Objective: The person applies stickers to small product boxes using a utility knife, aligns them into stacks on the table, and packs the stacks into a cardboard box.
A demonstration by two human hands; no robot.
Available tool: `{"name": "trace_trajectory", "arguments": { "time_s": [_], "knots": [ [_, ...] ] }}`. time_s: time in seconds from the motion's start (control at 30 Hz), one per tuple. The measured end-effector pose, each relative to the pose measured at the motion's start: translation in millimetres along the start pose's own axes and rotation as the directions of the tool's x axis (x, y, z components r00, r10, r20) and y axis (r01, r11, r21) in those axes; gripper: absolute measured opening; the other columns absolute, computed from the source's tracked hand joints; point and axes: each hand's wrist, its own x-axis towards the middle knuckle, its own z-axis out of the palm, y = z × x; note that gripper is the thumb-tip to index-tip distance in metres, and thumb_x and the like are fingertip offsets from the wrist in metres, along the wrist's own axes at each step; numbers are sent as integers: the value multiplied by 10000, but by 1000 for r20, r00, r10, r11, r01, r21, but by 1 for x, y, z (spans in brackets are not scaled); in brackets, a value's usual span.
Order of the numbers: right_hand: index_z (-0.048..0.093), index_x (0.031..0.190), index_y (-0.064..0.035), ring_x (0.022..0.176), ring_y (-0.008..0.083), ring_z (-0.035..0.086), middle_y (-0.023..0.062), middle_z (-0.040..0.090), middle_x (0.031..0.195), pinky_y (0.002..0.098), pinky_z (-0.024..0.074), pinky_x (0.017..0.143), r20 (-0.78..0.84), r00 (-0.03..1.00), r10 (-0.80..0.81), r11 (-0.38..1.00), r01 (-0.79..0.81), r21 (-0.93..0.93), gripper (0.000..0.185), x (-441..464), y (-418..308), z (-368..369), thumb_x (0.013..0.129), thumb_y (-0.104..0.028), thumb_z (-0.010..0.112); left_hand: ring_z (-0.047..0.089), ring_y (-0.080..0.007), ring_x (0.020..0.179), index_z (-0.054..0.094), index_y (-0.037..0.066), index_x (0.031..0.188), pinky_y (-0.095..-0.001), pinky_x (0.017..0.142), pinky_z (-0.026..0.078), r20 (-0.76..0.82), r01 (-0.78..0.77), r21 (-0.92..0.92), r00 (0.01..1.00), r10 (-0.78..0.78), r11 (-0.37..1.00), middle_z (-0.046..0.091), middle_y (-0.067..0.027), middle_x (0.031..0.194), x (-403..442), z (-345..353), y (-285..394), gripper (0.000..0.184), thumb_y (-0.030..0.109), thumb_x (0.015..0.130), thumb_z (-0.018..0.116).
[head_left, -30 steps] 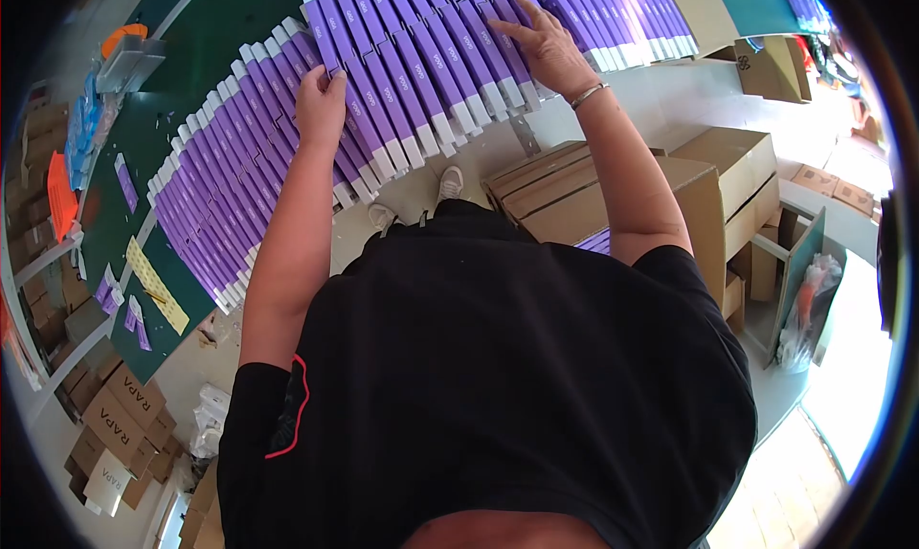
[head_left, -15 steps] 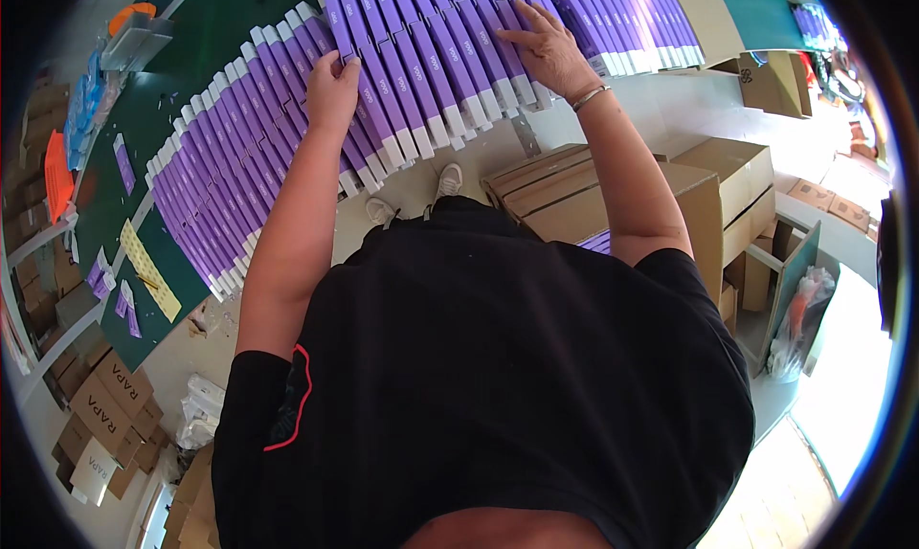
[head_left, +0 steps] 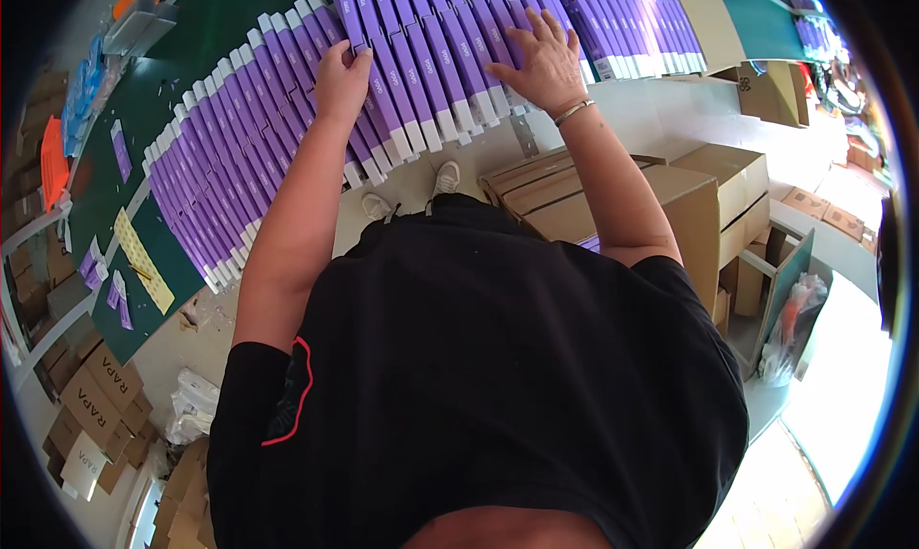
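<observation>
Long narrow purple boxes (head_left: pixel 436 66) with white ends stand side by side in a tight row, raised above a lower layer of similar boxes (head_left: pixel 225 156). My left hand (head_left: pixel 343 85) is at the left end of the raised row, its fingers curled and thumb bent against the end box (head_left: pixel 381 80). On the right part of that row lies my right hand (head_left: pixel 550 66), fingers spread over the box tops and thumb pointing left. A bracelet (head_left: pixel 574 112) circles my right wrist. My left fingertips are partly hidden.
The boxes rest on a green table (head_left: pixel 129 190). Loose purple pieces (head_left: pixel 122 152) and a yellow strip (head_left: pixel 144 262) lie at its left. Another group of purple boxes (head_left: pixel 632 22) is at right. Open cardboard cartons (head_left: pixel 613 200) stand close by my right arm.
My left hand and the raised row have shifted slightly right. My right hand has come a little nearer to me, its thumb lower on the boxes. The view has shifted slightly.
</observation>
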Motion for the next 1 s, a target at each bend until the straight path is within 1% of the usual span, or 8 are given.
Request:
{"name": "trace_trajectory", "arguments": {
  "time_s": [0.1, 0.23, 0.27, 0.4, 0.57, 0.77, 0.9, 1.0],
  "knots": [
    [627, 1305, -280, 1490, 296, 219, 87, 383, 1549, 567, 152, 1194, -17, 1000, -2, 1000, 2, 3, 493, 1, -4, 2, 864, -489, 694, 665, -265, 863, 615, -39, 1219, -343, 778, 527, 11, 10, -5, 1000, -10, 1000, 698, -140, 992, -1, -3, 2, 477, 306, 889, 640],
    [611, 1314, -331, 1493, 270, 221, 54, 373, 1558, 547, 137, 1210, -113, 963, -245, 970, 243, -30, 429, 3, -12, -7, 894, -300, 691, 664, -265, 857, 612, -49, 1219, -345, 771, 527, 1, -20, 38, 1000, 20, 999, 695, -144, 984, -3, -3, 6, 487, 308, 889, 640],
    [611, 1314, -331, 1493, 270, 221, 54, 373, 1558, 547, 137, 1210, -116, 962, -249, 969, 247, -28, 429, 4, -15, -6, 894, -300, 691, 664, -265, 857, 612, -49, 1219, -345, 771, 527, -4, -19, 40, 1000, 19, 999, 695, -144, 984, -3, -4, 8, 487, 308, 889, 640],
    [620, 1300, -342, 1492, 260, 222, 37, 318, 1582, 572, 138, 1209, -64, 884, -463, 884, 455, -109, 416, 6, -25, 0, 907, -211, 662, 664, -269, 859, 606, -53, 1229, -350, 771, 526, 7, -15, 77, 1000, 15, 997, 695, -145, 983, -7, -8, 17, 498, 310, 889, 640],
    [627, 1289, -337, 1494, 247, 218, 35, 354, 1562, 574, 135, 1209, -16, 874, -486, 873, 485, -41, 398, 4, -29, -3, 914, -204, 633, 666, -277, 875, 601, -65, 1230, -351, 787, 529, 5, -28, 80, 1000, 28, 996, 695, -156, 997, -8, -8, 17, 508, 306, 886, 646],
    [635, 1286, -279, 1485, 265, 239, 73, 371, 1550, 590, 130, 1199, 19, 909, -417, 906, 414, 92, 380, -1, -43, -2, 908, -320, 634, 669, -284, 892, 596, -75, 1229, -351, 805, 532, 9, -34, 71, 999, 34, 997, 693, -168, 1011, -8, -8, 17, 513, 302, 886, 649],
    [642, 1272, -179, 1469, 296, 266, 118, 389, 1531, 613, 164, 1170, 120, 948, -295, 955, 287, 80, 497, -9, -69, -19, 872, -474, 641, 652, -261, 924, 583, -28, 1272, -329, 815, 516, 43, -3, 67, 999, 0, 998, 668, -140, 1053, -7, -8, 16, 529, 345, 901, 642],
    [632, 1276, -141, 1460, 310, 277, 135, 402, 1516, 624, 183, 1153, 89, 953, -290, 955, 283, 84, 570, -15, -76, -17, 853, -523, 646, 654, -255, 900, 594, -29, 1251, -327, 804, 519, 30, -12, 64, 999, 10, 998, 670, -136, 1034, -9, -8, 12, 513, 342, 901, 642]
  ]
}}
